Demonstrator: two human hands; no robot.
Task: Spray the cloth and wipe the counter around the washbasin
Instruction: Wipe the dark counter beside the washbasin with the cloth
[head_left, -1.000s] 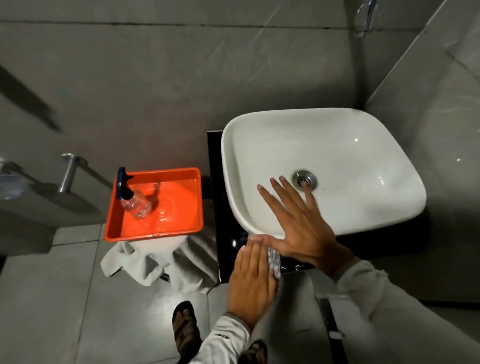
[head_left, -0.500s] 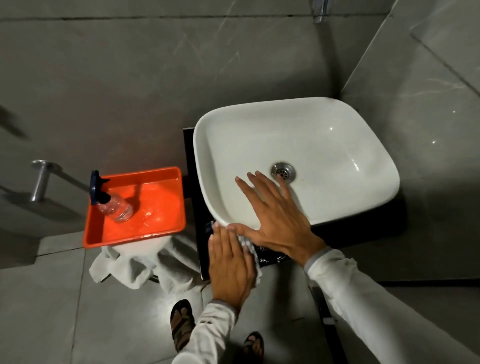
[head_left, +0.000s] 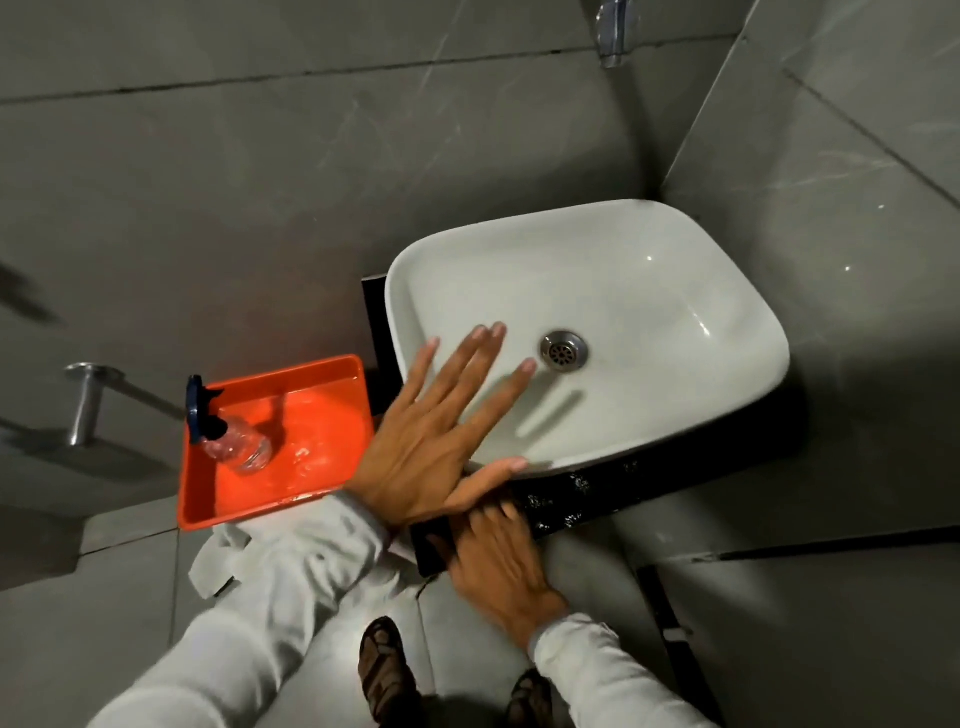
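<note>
**Washbasin** (head_left: 649, 291): white, rounded-rectangular, sitting on top of the counter in the corner of a grey-tiled room. Metal drain (head_left: 563, 351) at its centre.

**Counter** (head_left: 597, 493): black, glossy, showing as a narrow strip along the basin's front and left sides; pale speckles on the front strip.

**Left hand** (head_left: 441, 441): open, fingers spread, palm down over the basin's front-left rim; thumb lying along the front edge of the rim. Pale sleeve enters from the lower left.

**Right hand** (head_left: 493, 561): on the front edge of the counter, just below the left thumb, motion-blurred. Fingers point toward the basin. Whether it is open or closed on anything cannot be told.

**Cloth**: not distinguishable; possibly under the right hand, but the blur hides it.

**Spray bottle** (head_left: 234, 447): clear body, dark blue head, lying tilted in the left part of the tray, well apart from both hands.

**Tray** (head_left: 197, 499): orange, rectangular, left of the counter, wet inside.

**White towel** (head_left: 218, 566): crumpled beneath the tray's front edge.

**Sandals** (head_left: 387, 670): two, on the floor below.
</note>
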